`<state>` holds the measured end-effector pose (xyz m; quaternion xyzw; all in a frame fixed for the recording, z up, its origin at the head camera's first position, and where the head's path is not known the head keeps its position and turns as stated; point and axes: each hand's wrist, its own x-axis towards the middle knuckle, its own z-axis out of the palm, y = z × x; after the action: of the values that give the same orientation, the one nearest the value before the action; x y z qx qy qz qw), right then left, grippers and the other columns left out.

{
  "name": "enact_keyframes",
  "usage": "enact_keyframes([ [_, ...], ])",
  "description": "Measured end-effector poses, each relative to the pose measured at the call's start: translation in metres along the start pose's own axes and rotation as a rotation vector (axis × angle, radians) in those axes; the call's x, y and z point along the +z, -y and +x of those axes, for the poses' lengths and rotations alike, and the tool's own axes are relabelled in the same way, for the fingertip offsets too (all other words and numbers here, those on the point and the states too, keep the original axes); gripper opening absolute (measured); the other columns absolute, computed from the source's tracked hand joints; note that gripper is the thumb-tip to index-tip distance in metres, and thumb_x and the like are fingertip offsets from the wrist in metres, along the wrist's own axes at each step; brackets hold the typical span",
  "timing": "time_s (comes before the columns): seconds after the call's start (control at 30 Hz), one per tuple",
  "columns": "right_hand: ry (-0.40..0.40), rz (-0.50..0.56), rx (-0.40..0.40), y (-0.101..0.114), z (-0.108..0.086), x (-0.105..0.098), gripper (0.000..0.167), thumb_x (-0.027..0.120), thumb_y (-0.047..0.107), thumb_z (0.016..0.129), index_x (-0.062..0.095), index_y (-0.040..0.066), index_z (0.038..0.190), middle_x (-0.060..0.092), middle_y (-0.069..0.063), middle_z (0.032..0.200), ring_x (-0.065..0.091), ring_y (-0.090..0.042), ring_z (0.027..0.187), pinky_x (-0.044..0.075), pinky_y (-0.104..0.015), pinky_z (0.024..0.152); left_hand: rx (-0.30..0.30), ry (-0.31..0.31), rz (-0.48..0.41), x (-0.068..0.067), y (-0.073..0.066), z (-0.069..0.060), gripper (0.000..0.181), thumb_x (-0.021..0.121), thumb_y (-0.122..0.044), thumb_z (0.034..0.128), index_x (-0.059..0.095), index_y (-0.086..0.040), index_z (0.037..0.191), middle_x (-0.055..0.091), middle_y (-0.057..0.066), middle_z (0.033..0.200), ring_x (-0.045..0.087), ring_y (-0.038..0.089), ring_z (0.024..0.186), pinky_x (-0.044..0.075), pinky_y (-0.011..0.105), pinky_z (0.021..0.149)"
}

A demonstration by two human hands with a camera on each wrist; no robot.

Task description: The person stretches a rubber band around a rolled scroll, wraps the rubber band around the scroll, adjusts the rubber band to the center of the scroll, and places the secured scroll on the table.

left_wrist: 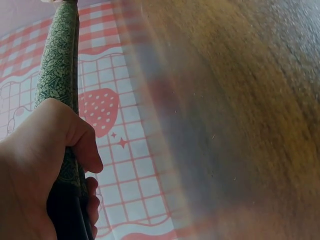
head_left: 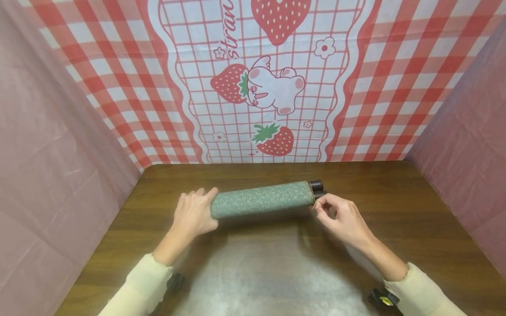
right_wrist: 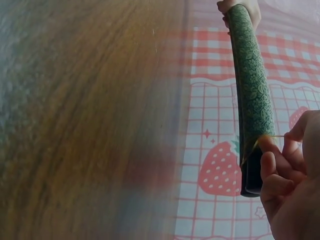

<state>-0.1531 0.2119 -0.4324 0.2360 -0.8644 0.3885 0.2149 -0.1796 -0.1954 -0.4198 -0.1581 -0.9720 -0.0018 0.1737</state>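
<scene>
A rolled scroll (head_left: 262, 200) in green floral cloth is held level above the table, dark rod ends (head_left: 316, 184) sticking out at its right. My left hand (head_left: 193, 213) grips the scroll's left end, thumb and fingers wrapped round it in the left wrist view. At the other end, a thin yellowish band (right_wrist: 253, 150) loops round the scroll near the rods. My right hand (head_left: 343, 218) pinches this band between thumb and finger, pulling a stretch of it away from the cloth in the right wrist view. Whether the band is rubber or string, I cannot tell.
Under the hands lies a brown wooden table (head_left: 257, 263) with a glossy patch at the front. A red and white strawberry-print cloth (head_left: 332, 87) hangs behind it. Pink cloths (head_left: 51, 153) close off both sides.
</scene>
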Motion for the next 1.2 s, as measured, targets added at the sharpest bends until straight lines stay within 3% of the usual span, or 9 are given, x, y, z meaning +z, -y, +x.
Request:
enact_keyframes([
  [0.17,0.031,0.034,0.016,0.001,-0.001,0.000,0.019,0.073,-0.004,0.096,0.074,0.015,0.093,0.084,-0.006,0.091,0.051,0.006,0.060,0.044,-0.016,0.056,-0.002,-0.004,-0.001,-0.002,0.000,0.000,0.070,0.085,-0.023,0.0600,0.071,-0.016,0.128,0.075,0.014,0.090,0.066,0.035,0.069,0.052,0.047,0.068],
  [0.33,0.038,0.054,0.044,0.004,-0.002,0.002,0.015,0.073,-0.003,0.097,0.076,0.012,0.094,0.086,-0.009,0.093,0.052,0.004,0.059,0.045,-0.015,0.055,-0.012,0.005,-0.006,-0.004,-0.002,0.000,0.072,0.085,-0.022,0.0602,0.071,-0.016,0.131,0.076,0.014,0.093,0.068,0.035,0.073,0.053,0.049,0.070],
  [0.57,0.030,0.055,0.046,0.008,-0.002,0.007,0.014,0.074,-0.004,0.098,0.077,0.009,0.095,0.085,-0.010,0.092,0.045,0.011,0.056,0.044,-0.015,0.052,-0.015,-0.003,-0.008,-0.003,-0.005,0.000,0.071,0.084,-0.022,0.0607,0.071,-0.017,0.131,0.076,0.015,0.095,0.070,0.036,0.077,0.054,0.050,0.072],
  [0.87,0.003,0.022,-0.011,0.015,0.000,0.010,0.018,0.076,-0.004,0.095,0.075,0.013,0.091,0.085,-0.003,0.086,0.055,0.008,0.063,0.046,-0.013,0.056,-0.004,-0.003,-0.002,-0.002,-0.012,0.001,0.066,0.084,-0.022,0.0615,0.069,-0.017,0.126,0.074,0.014,0.093,0.069,0.035,0.077,0.052,0.048,0.069],
  [1.2,-0.021,-0.036,0.006,0.010,0.003,0.008,0.019,0.078,-0.006,0.092,0.075,0.012,0.090,0.081,0.002,0.081,0.058,0.010,0.066,0.045,-0.013,0.056,-0.009,-0.019,0.014,-0.002,-0.010,-0.002,0.069,0.086,-0.023,0.0606,0.069,-0.018,0.127,0.075,0.014,0.095,0.069,0.035,0.079,0.052,0.047,0.070],
])
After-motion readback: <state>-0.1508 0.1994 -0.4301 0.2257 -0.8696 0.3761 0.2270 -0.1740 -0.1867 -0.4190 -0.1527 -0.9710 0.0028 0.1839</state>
